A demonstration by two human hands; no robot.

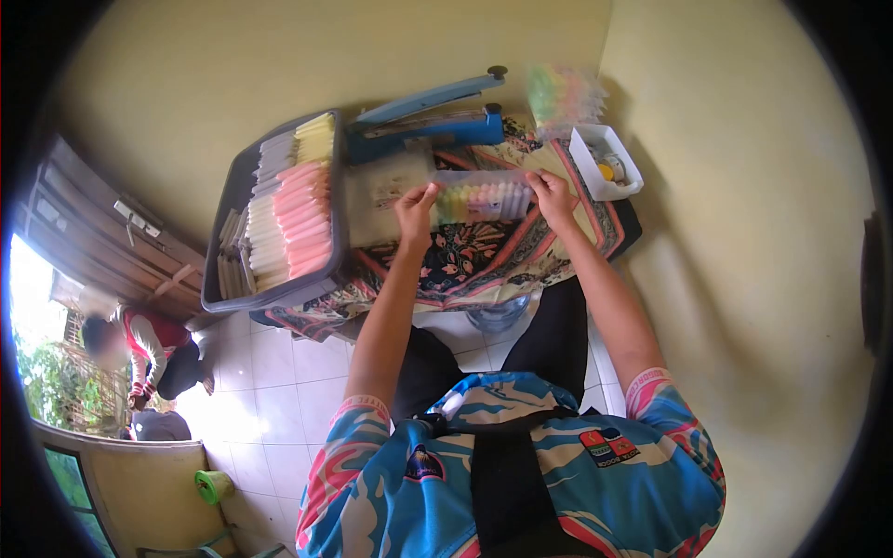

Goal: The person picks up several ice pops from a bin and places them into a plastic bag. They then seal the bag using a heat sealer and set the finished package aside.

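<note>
Between my hands a clear plastic pouch (484, 199) is stretched out, with a row of pastel sticks inside, running from yellow-green through pink to lilac. My left hand (416, 210) pinches its left end between thumb and fingers. At the other end, my right hand (552, 195) grips the upper right corner. Both hands hold it over the patterned cloth (456, 253) on the table. Just left of it lie flat translucent bags (372, 191). Behind the pouch stands a blue impulse sealer (428, 130), its long arm (433, 98) raised.
A dark grey tub (341, 200) on the left holds bundles of white, grey, yellow and pink sticks. A white box (609, 193) with small items stands right, near filled colourful bags (563, 98) by the wall. Another person (153, 344) crouches near the doorway. A green bin (213, 486) sits on the floor.
</note>
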